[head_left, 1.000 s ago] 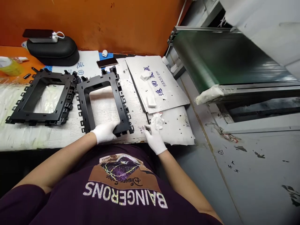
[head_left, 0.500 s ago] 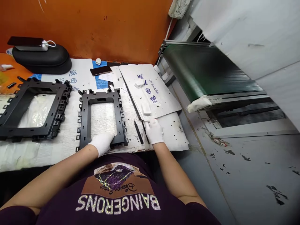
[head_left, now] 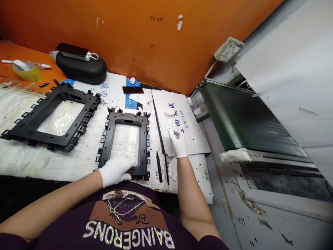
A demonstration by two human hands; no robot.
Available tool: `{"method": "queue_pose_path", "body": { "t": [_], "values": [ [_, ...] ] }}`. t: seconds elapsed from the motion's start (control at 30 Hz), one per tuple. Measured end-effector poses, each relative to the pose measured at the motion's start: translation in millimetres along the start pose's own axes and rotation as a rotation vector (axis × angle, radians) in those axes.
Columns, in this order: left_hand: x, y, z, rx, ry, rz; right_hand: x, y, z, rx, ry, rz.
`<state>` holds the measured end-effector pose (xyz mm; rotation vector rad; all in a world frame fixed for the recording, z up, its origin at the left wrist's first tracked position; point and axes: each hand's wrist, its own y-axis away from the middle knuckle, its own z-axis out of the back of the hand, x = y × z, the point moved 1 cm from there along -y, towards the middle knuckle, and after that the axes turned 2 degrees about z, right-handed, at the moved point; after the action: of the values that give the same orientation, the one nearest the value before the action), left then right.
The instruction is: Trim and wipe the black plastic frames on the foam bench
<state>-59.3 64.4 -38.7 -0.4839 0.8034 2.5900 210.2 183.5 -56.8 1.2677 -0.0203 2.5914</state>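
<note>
A black plastic frame (head_left: 144, 146) with clips along its sides lies on the white covered bench before me. My left hand (head_left: 117, 170), in a white glove, grips its bottom bar, fingers on top and thumb at the near edge. My right hand (head_left: 179, 143), also gloved, is over the printed white sheet (head_left: 195, 139) with fingers curled. It covers the spot where a small white block lay, and what is in its fingers cannot be made out. Between the hands lie a black pen-like tool (head_left: 159, 167) and a thin black strip (head_left: 166, 169). Crumpled white material (head_left: 172, 170) sits below my right hand.
A second black frame (head_left: 52, 139) lies to the left. Behind are a black case (head_left: 80, 67) with a power bank (head_left: 73, 52) on it, a phone (head_left: 133, 90) and a tape roll (head_left: 27, 71). A green conveyor belt (head_left: 249, 118) stands at the right.
My right hand has moved forward from the bench's near part onto the printed sheet, over the white block, uncovering the crumpled material. My left hand stays on the frame. The view has shifted.
</note>
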Motion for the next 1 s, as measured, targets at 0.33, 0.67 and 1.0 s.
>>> {"method": "queue_pose_path", "body": {
  "t": [0.33,0.67,1.0],
  "values": [
    [82,-43,36.2,-0.468,0.291,0.756,88,-48,-106,0.285,0.229,0.747],
    [81,-122,75.9,-0.537,-0.257,0.17,29,-1,-93,0.063,0.169,0.812],
    [84,-153,84.8,-0.472,-0.299,0.206,8,39,-125,0.045,0.39,0.95]
  ]
}}
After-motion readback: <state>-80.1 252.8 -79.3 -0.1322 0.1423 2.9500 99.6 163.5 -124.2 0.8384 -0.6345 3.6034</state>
